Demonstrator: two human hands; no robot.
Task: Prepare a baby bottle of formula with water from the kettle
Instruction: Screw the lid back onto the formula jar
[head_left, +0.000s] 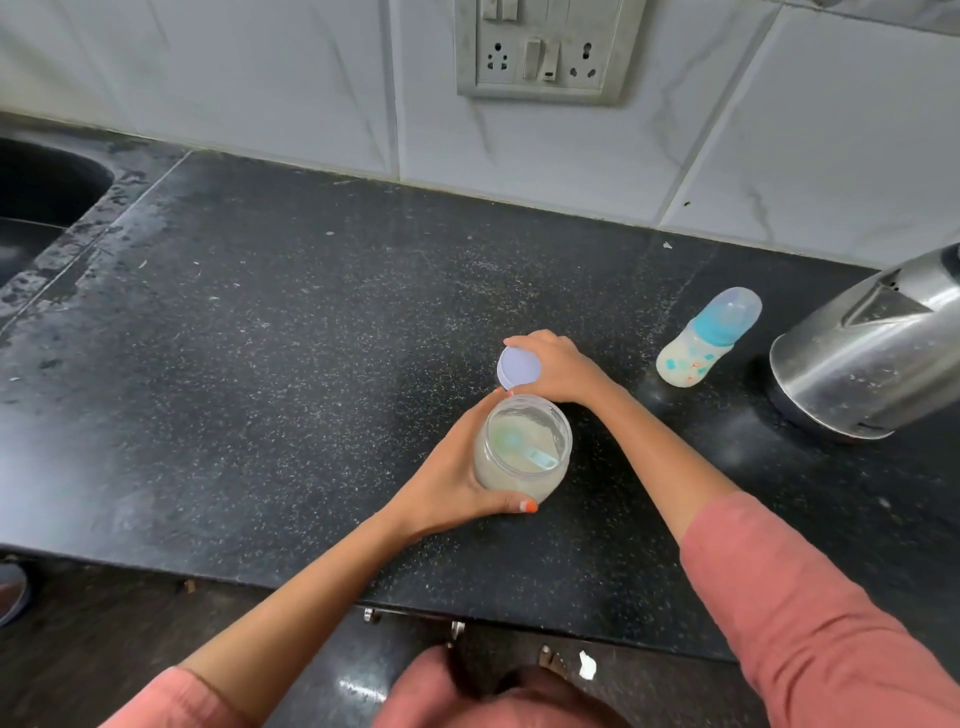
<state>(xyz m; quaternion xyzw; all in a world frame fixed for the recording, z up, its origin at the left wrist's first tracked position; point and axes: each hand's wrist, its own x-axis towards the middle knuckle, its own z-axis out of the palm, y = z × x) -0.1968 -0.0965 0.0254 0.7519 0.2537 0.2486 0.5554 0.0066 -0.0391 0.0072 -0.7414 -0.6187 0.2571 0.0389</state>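
The formula step is in hand. The left hand (457, 467) wraps the open jar (522, 441) of powder near the middle of the table (260, 338), toward its front edge; a blue scoop (524, 448) lies inside. The right hand (556, 371) grips the lid (518, 367) just behind the jar, at or near the table. The bottle (706, 340) stands capped toward the right edge, beside the kettle (872, 353). Next, likely: release the lid, uncap the bottle, then spoon powder without spilling.
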